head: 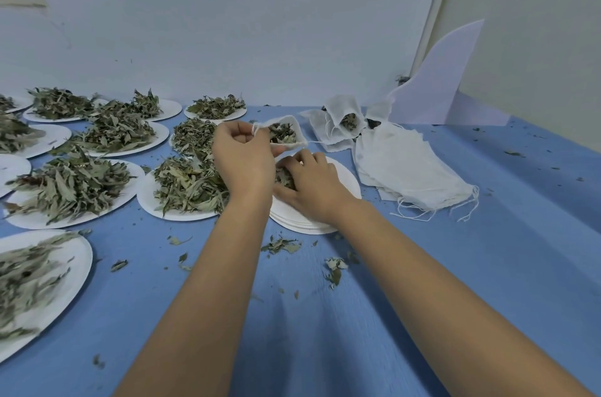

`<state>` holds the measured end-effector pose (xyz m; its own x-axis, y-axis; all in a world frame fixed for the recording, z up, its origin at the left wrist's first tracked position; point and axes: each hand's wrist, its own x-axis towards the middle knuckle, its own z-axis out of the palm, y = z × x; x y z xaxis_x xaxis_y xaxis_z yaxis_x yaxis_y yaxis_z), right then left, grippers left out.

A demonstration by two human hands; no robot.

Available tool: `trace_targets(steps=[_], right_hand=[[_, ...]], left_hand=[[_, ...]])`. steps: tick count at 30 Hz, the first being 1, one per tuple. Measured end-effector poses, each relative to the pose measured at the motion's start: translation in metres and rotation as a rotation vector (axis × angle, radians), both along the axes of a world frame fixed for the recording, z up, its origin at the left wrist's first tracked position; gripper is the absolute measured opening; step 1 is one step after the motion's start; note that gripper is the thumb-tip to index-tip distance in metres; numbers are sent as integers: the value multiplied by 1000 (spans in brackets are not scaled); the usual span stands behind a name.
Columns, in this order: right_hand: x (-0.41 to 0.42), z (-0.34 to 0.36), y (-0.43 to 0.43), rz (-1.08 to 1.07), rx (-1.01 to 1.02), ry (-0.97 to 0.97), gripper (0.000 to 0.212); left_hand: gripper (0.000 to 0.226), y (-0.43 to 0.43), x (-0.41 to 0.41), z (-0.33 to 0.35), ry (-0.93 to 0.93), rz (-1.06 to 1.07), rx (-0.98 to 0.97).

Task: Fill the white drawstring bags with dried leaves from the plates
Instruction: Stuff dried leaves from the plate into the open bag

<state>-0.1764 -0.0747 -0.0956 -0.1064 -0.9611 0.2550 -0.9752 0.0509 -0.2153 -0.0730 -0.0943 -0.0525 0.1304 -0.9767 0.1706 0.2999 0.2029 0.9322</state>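
My left hand (244, 152) pinches the rim of a white drawstring bag (286, 133), holding its mouth open above the table; dried leaves show inside it. Just below, my right hand (309, 188) has its fingers curled round a clump of dried leaves (284, 177) on a stack of white plates (305, 222). Several more white plates heaped with dried leaves (190, 185) cover the left half of the blue table.
A pile of flat white bags (409, 169) lies to the right of the plate stack. Filled bags (344, 120) lean behind it near a white curved sheet (435, 87). Loose leaf bits (281, 245) litter the blue tablecloth. The wall stands close behind.
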Motion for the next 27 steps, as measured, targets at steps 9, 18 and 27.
trace_targets(steps=[9,18,27], right_hand=[[-3,-3,-1,-148,-121,-117,20],[-9,12,15,-306,-193,-46,59],[9,3,4,-458,93,63,80]], left_hand=[[22,-1,0,0,32,-17,23],[22,-2,1,1,48,-13,30],[23,-3,2,-1,38,-1,31]])
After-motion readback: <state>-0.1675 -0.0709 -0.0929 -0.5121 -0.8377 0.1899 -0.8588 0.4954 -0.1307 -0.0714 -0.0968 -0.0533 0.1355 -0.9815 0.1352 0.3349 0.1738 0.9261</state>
